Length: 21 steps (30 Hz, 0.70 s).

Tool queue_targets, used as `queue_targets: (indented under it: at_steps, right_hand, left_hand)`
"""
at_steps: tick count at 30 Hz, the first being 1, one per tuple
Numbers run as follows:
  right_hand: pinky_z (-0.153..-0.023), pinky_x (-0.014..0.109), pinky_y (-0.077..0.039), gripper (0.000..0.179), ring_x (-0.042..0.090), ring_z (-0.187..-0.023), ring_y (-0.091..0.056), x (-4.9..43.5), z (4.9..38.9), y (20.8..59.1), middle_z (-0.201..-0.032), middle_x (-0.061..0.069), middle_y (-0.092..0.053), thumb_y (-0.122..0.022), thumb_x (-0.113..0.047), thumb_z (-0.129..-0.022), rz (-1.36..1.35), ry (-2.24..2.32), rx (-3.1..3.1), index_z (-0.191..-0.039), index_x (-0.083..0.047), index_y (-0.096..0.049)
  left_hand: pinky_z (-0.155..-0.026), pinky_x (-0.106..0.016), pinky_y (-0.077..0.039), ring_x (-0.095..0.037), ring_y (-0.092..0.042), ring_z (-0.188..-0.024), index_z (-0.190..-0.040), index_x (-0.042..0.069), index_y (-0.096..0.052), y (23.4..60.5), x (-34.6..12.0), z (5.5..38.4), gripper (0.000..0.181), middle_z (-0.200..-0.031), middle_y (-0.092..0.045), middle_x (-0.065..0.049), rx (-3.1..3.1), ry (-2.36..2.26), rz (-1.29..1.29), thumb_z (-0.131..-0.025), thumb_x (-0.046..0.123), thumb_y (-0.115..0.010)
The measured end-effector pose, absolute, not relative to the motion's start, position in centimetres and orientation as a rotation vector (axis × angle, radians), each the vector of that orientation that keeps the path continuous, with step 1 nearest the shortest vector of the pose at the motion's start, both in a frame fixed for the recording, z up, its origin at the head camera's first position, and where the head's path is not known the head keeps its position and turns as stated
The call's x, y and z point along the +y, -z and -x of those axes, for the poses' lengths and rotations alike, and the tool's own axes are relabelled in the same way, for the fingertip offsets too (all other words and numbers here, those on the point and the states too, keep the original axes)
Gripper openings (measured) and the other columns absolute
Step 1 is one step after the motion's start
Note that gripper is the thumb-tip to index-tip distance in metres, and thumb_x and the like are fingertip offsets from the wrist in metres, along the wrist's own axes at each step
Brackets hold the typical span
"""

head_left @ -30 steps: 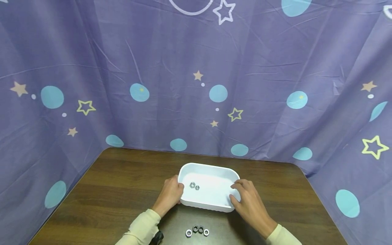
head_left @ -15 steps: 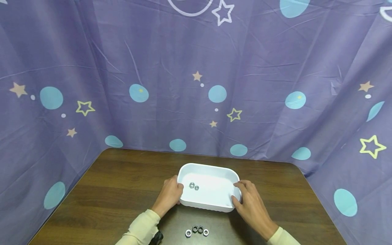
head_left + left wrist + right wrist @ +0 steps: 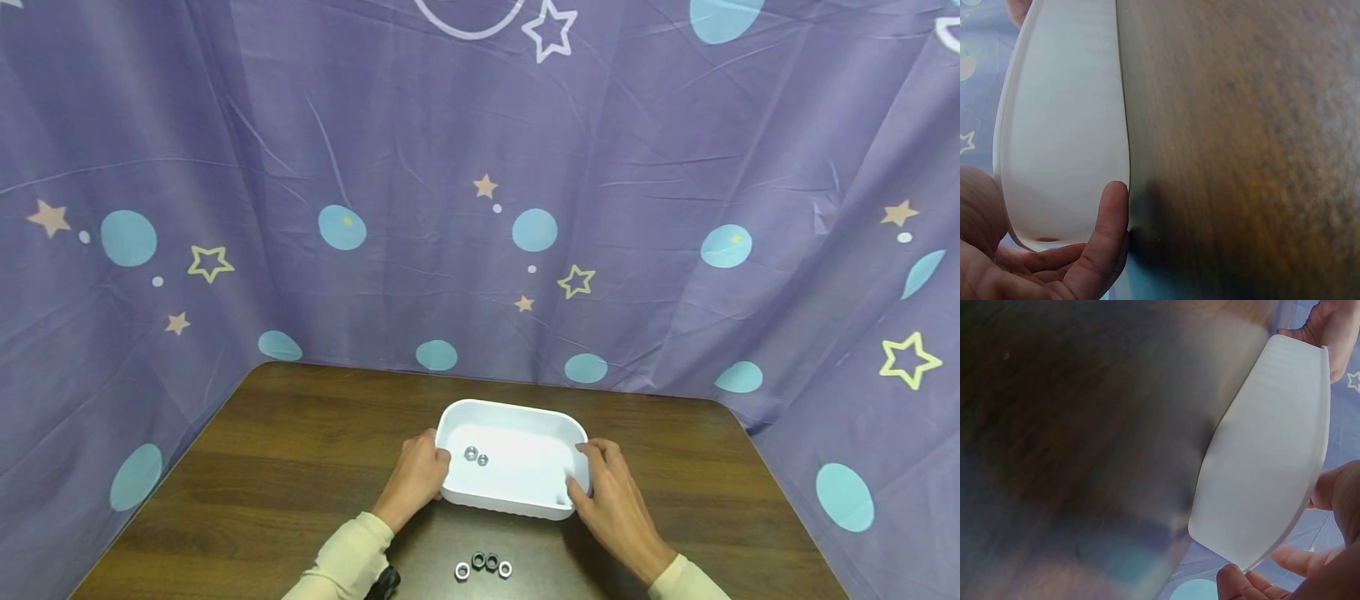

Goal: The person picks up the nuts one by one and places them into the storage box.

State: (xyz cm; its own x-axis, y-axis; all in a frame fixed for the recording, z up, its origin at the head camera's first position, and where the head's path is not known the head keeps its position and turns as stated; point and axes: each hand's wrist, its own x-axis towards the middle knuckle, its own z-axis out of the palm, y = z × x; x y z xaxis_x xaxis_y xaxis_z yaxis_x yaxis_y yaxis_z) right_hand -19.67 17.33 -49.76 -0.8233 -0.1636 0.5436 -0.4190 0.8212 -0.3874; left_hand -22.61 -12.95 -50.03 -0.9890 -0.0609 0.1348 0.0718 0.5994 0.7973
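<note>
A white rectangular tray (image 3: 517,454) with rounded corners lies on the table, with two silver hex nuts (image 3: 471,453) inside near its left end. My left hand (image 3: 414,473) grips that end, thumb at the rim and fingers against the outer wall; in the left wrist view a fingertip (image 3: 1113,194) lies along the tray's side. At the opposite end my right hand (image 3: 615,504) holds the rim, thumb and index finger hooked over it. Other fingers (image 3: 1235,581) of this hand curl against the tray's outside in the right wrist view.
In front of the tray, two dark nuts (image 3: 478,561) sit between two silver nuts (image 3: 462,572) on the brown wooden table (image 3: 300,467). A black object (image 3: 384,582) shows by the left sleeve. A purple patterned curtain (image 3: 450,292) hangs behind and beside the table.
My right thumb and index finger have drawn slightly outward from over the tray's inside to its right rim. The tray, the nuts and my left hand stay in place.
</note>
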Motion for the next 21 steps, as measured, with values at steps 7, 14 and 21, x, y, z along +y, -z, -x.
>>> queue_targets:
  at_steps: [7,14,21]
  right_hand:
    - [-0.097,0.060,-0.059,0.052,0.045,-0.119,-0.068,17.32,19.66,50.07,-0.134,0.026,-0.061,-0.084,-0.008,-0.090,-0.359,-0.782,-2.577,-0.137,0.005,-0.065]
    - [-0.107,0.063,-0.055,0.068,0.047,-0.130,-0.063,17.61,19.60,50.22,-0.140,0.032,-0.062,-0.079,-0.011,-0.096,-0.283,-0.862,-2.680,-0.154,0.010,-0.050]
    - [-0.115,0.065,-0.048,0.071,0.050,-0.140,-0.058,17.59,19.76,50.52,-0.151,0.035,-0.058,-0.070,-0.010,-0.100,-0.263,-0.918,-2.740,-0.161,0.011,-0.042]
  left_hand:
    - [-0.037,-0.031,-0.049,-0.011,-0.054,-0.037,-0.101,-0.011,-0.064,50.08,-12.98,22.64,0.012,-0.070,-0.059,-0.010,-2.671,1.336,0.015,-0.096,-0.004,-0.055]
    - [-0.037,-0.031,-0.048,-0.011,-0.054,-0.037,-0.099,-0.010,-0.063,50.00,-12.99,22.61,0.010,-0.069,-0.059,-0.010,-2.661,1.352,0.027,-0.096,-0.004,-0.055]
    - [-0.037,-0.031,-0.049,-0.012,-0.055,-0.037,-0.101,-0.010,-0.064,50.08,-13.00,22.61,0.011,-0.070,-0.059,-0.010,-2.666,1.374,0.005,-0.097,-0.004,-0.055]
